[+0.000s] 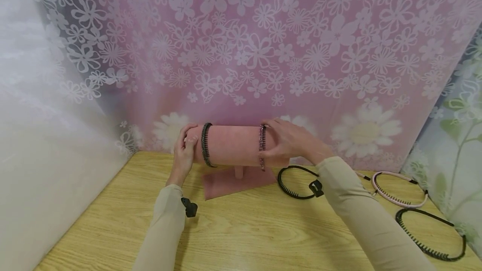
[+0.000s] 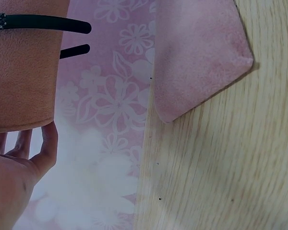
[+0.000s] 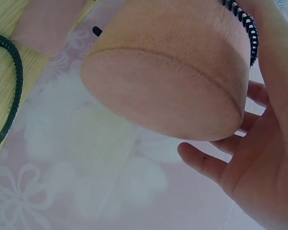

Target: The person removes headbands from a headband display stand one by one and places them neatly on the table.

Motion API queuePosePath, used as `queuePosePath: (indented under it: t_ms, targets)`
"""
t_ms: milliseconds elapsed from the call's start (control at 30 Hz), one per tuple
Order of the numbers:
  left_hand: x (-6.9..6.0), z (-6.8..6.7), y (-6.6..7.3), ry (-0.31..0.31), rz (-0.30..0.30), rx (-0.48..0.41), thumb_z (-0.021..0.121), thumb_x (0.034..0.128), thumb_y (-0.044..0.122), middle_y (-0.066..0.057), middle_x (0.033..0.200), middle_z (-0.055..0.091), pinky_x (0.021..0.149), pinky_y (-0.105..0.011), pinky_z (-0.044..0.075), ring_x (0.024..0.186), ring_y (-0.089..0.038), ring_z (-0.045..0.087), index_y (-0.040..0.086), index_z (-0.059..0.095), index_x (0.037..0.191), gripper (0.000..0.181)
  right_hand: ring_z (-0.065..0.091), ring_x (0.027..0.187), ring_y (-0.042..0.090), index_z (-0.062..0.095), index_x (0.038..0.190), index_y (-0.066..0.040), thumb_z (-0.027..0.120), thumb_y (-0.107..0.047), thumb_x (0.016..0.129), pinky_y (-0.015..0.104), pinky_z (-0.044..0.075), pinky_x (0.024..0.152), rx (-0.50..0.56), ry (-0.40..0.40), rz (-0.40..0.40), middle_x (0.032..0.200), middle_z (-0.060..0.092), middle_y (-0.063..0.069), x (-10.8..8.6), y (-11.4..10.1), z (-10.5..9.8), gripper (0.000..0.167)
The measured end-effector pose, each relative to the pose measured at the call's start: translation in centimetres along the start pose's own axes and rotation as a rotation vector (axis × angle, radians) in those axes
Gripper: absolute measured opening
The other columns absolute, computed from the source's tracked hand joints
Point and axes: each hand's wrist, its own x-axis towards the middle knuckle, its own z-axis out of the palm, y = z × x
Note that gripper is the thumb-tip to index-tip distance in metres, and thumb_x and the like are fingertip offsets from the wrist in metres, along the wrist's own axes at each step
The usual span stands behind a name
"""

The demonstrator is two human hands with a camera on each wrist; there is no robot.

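Observation:
A pink plush headband display stand (image 1: 235,141) has a horizontal roll on a short post above a flat base (image 1: 233,185). A dark glittery headband (image 1: 205,144) with comb teeth sits over the roll's left part. My left hand (image 1: 183,154) grips the left end of the roll, its fingers behind the edge in the left wrist view. Near the right end, my right hand (image 1: 288,141) holds a pink-purple glittery headband (image 1: 262,149) between thumb and fingers against the roll. The roll's flat end (image 3: 158,93) faces the right wrist camera, with several fingers partly hidden behind it.
On the wooden table (image 1: 256,229), a black toothed headband (image 1: 290,191) lies right of the stand's base. Farther right are a pale pink headband (image 1: 395,200) and another black headband (image 1: 425,248). A flowered pink curtain (image 1: 244,53) hangs behind the table.

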Motion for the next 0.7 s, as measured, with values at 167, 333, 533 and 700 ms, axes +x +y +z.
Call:
queuePosePath:
  t_ms: [167,333,533,700]
  targets:
    - [0.5,0.1,-1.5,0.017,0.024,-0.01,0.047,0.106,0.03,-0.007,0.143,0.058,0.087,-0.031,0.048,0.106,-0.021,0.059,0.021,0.054,0.146,0.042,0.05,0.138,0.039,0.036,0.158,-0.013,0.077,-0.06,0.079,0.062,0.047,0.105,0.006,0.016,-0.002,0.156,0.045,0.019,-0.2,0.4,0.1,0.101]
    - [0.5,0.2,-1.6,0.027,0.047,-0.013,0.048,0.1057,0.032,-0.002,0.142,0.059,0.088,-0.029,0.048,0.107,-0.019,0.059,0.022,0.056,0.144,0.04,0.05,0.138,0.039,0.038,0.157,-0.013,0.078,-0.059,0.079,0.061,0.046,0.106,0.015,0.031,-0.012,0.155,0.047,0.019,-0.4,0.7,0.2,0.1]
    - [0.5,0.2,-1.5,0.027,0.057,-0.01,0.048,0.1054,0.033,-0.001,0.142,0.058,0.088,-0.03,0.049,0.106,-0.02,0.06,0.018,0.055,0.144,0.042,0.052,0.135,0.038,0.038,0.157,-0.015,0.078,-0.06,0.078,0.061,0.048,0.104,0.023,0.034,-0.004,0.153,0.048,0.018,-0.6,0.9,0.1,0.099]
    - [0.5,0.2,-1.5,0.022,0.052,-0.016,0.048,0.1057,0.032,-0.001,0.143,0.058,0.086,-0.027,0.048,0.107,-0.02,0.06,0.018,0.054,0.144,0.041,0.052,0.134,0.038,0.038,0.157,-0.016,0.078,-0.06,0.078,0.061,0.049,0.102,0.03,0.033,0.004,0.153,0.048,0.018,-0.8,1.1,0.1,0.099]
